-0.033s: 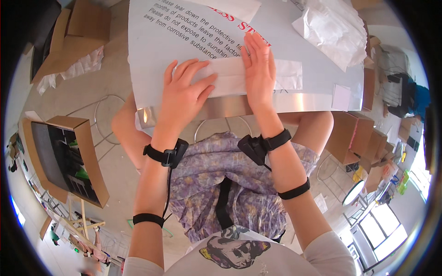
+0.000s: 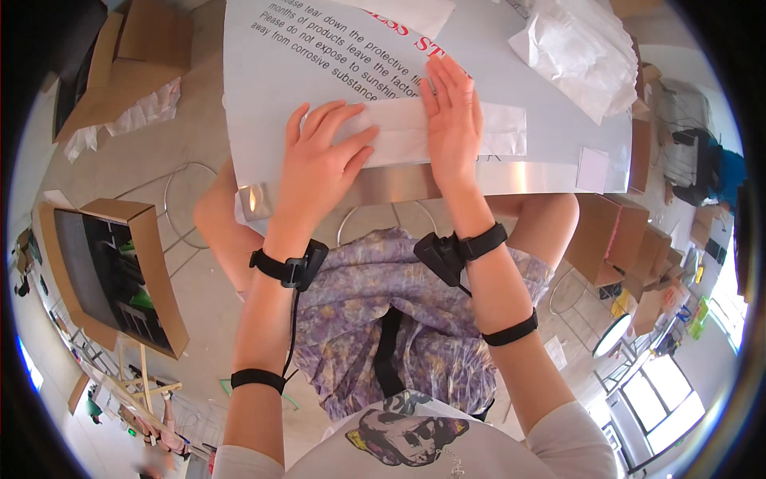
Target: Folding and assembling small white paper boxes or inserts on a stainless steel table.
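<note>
A folded strip of white paper point(image 2: 399, 132) lies flat across the near part of a table point(image 2: 550, 132) covered in grey printed film. My left hand point(image 2: 321, 160) rests at the strip's left end, fingers spread and thumb stretched toward the right. Across the strip's right portion lies my right hand point(image 2: 452, 132), its fingers straight and flat, pointing away from me. Bare shiny metal point(image 2: 391, 184) shows along the table's near edge. Both wrists wear black straps with small black devices.
Crumpled white paper bags point(image 2: 570, 60) lie at the table's far right, and a small white card point(image 2: 592, 168) near its right edge. Another white sheet point(image 2: 415, 14) is at the top. An open cardboard box point(image 2: 163, 279) stands left; more boxes point(image 2: 613, 239) stand right. Someone in blue point(image 2: 730, 177) is far right.
</note>
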Available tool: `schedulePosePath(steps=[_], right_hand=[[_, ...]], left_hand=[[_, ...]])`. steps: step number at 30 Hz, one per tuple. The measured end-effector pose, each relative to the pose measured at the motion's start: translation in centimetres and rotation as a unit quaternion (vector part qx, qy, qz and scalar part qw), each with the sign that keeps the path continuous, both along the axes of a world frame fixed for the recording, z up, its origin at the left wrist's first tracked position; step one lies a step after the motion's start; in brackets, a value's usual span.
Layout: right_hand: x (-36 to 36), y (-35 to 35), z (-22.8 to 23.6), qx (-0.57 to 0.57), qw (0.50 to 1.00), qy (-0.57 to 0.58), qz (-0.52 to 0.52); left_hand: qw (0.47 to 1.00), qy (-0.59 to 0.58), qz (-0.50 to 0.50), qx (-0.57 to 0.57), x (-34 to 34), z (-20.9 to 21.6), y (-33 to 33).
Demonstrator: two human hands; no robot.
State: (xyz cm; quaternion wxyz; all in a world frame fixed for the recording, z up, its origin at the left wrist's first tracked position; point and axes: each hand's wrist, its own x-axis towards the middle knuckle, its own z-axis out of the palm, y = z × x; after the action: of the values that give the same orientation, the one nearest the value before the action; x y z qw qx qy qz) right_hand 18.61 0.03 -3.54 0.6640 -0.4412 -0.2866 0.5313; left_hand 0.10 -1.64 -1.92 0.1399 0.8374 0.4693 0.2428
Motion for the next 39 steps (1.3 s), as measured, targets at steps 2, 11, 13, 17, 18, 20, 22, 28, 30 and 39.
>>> schedulePosePath(steps=[2, 11, 13, 17, 18, 20, 22, 28, 30, 39], right_hand=[[0.4, 0.1, -0.2, -0.005, 1.0, 0.019, 0.003], [1.0, 0.1, 0.3, -0.013, 0.992, 0.124, -0.004], [0.0, -0.2, 1.5, 0.035, 0.999, 0.035, -0.001], [-2.6, -0.1, 2.3, 0.084, 0.858, -0.506, 0.024], [-3.5, 0.2, 1.5, 0.085, 0.859, -0.505, 0.025], [-4.1, 0.4, -0.3, 0.091, 0.679, -0.729, -0.01], [-4.2, 0.5, -1.4, 0.077, 0.671, -0.737, -0.004], [-4.1, 0.6, -2.3, 0.063, 0.637, -0.768, 0.014], [-4.1, 0.5, -2.3, 0.064, 0.636, -0.769, 0.015], [-4.2, 0.5, -2.3, 0.06, 0.649, -0.758, 0.024]], left_hand=[[1.0, 0.005, 0.007, -0.009, 0.0, -0.1, -0.2], [0.993, -0.077, 0.083, -0.013, -0.1, -0.4, -1.3], [0.99, -0.094, 0.099, -0.034, -0.1, 0.2, -2.1], [0.986, -0.1, 0.119, -0.061, -0.5, 1.2, -3.2], [0.986, -0.098, 0.12, -0.06, -0.8, 1.6, -3.5], [0.986, -0.04, 0.146, -0.072, -0.8, 1.8, -3.7], [0.986, -0.028, 0.145, -0.07, -1.2, 1.6, -3.9], [0.991, -0.009, 0.135, -0.022, -1.4, 0.7, -3.6], [0.991, -0.014, 0.131, -0.018, -1.2, 0.6, -3.4], [0.905, -0.273, 0.315, -0.085, -1.4, -0.5, -4.3]])
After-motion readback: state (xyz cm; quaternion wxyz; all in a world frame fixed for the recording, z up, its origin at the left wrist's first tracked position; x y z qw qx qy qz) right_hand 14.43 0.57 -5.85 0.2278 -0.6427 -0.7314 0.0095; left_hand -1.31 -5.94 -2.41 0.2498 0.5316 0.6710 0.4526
